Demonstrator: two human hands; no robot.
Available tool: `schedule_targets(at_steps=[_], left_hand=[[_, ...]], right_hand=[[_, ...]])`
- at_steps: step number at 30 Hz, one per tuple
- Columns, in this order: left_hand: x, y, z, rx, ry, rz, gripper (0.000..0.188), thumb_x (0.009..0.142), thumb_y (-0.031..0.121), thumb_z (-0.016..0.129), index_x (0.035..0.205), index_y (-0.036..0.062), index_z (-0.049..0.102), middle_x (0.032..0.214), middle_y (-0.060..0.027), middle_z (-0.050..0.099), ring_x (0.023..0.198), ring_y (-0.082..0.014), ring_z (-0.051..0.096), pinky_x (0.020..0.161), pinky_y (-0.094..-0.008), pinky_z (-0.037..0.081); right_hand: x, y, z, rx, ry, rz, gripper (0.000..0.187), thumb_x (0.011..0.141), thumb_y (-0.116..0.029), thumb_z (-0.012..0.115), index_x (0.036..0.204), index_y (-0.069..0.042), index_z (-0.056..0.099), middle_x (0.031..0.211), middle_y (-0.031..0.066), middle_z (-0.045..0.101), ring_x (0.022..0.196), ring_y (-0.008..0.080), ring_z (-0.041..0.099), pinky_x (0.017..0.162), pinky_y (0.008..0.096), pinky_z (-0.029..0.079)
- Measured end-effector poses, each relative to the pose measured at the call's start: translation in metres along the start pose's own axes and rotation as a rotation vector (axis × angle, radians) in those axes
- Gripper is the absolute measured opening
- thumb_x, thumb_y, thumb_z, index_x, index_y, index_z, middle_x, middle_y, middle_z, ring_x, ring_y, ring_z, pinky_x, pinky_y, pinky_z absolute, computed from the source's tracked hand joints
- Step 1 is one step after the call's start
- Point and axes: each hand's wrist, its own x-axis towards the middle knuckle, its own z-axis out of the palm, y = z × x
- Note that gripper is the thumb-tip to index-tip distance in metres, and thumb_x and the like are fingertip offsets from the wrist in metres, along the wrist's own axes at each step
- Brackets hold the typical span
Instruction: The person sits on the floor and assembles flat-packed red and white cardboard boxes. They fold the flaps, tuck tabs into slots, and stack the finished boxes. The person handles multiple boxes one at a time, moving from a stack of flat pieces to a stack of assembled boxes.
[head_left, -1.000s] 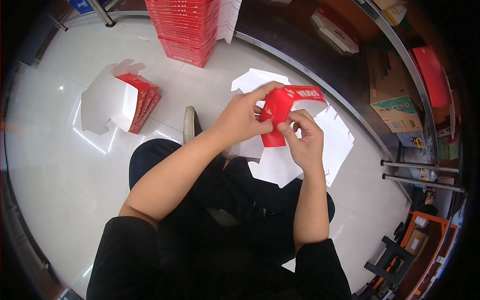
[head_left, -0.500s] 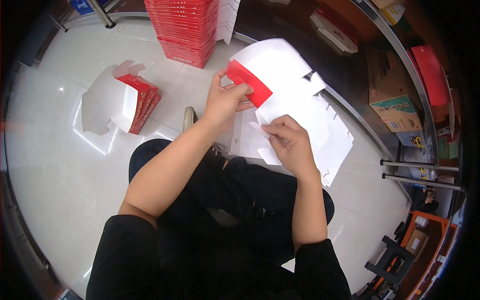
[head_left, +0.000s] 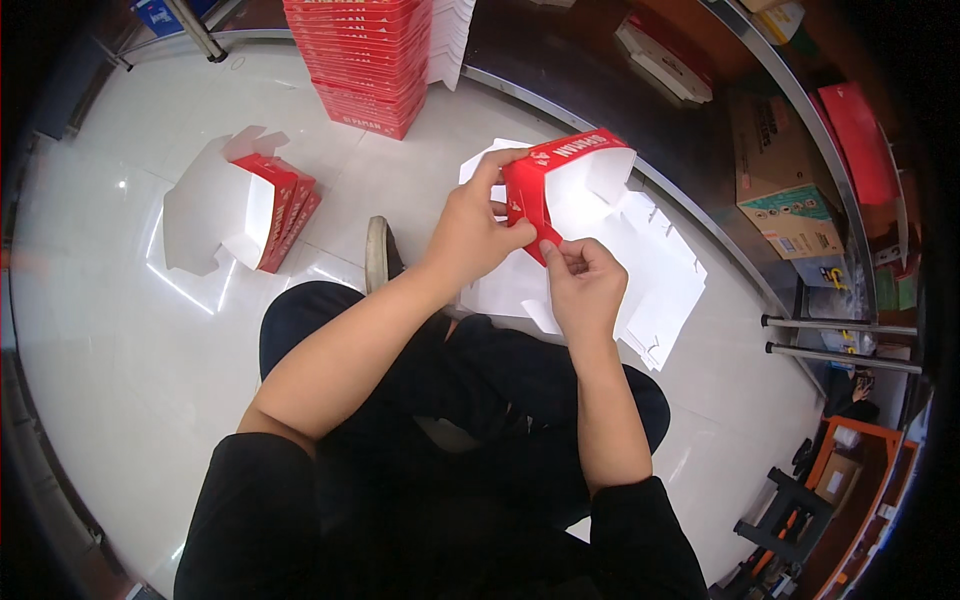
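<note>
A red and white cardboard box [head_left: 567, 152], partly folded up, is held in front of me above the floor. My left hand [head_left: 478, 222] grips its left red side, with fingers around the far edge and the thumb on the near face. At the near corner, my right hand [head_left: 586, 288] pinches a red flap between thumb and fingers. Beneath the box lie flat white cardboard blanks [head_left: 668, 262], partly hidden by it and by my hands. To the left, several folded boxes [head_left: 285, 210] sit nested together, the top one with its white lid raised.
A tall stack of red boxes [head_left: 368, 75] stands at the far left of the blanks. On the right runs a metal-edged shelf holding a brown carton [head_left: 785, 180]. Two metal legs [head_left: 840, 338] stick out there. My shoe [head_left: 378, 255] rests near the blanks.
The flat white sheet has turned and stands as a box with red walls facing outward. My left hand has shifted its hold, and my right hand has moved onto a red corner flap.
</note>
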Motion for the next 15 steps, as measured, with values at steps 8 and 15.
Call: schedule_targets(at_steps=[8,15], left_hand=[[-0.002,0.001,-0.003,0.108,-0.13,0.091,0.069,0.078,0.002,0.073,0.142,0.0109,0.05,0.127,-0.0152,0.064,0.099,-0.0235,0.071,0.083,-0.0346,0.062],[-0.001,-0.004,-0.002,0.048,-0.222,0.141,0.071,0.076,0.013,0.079,0.139,0.01,0.046,0.123,-0.0242,0.065,0.1,-0.0337,0.072,0.076,-0.0356,0.06]], right_hand=[[0.005,0.003,-0.004,-0.02,-0.053,-0.06,0.012,0.085,-0.004,0.079,0.085,0.004,0.069,0.074,0.0046,0.067,0.062,0.0089,0.056,0.06,0.0247,0.047],[0.017,0.003,-0.02,0.168,-0.116,0.153,0.026,0.084,-0.01,0.08,0.103,0.002,0.068,0.085,0.0139,0.074,0.07,0.0157,0.067,0.068,0.0311,0.052]])
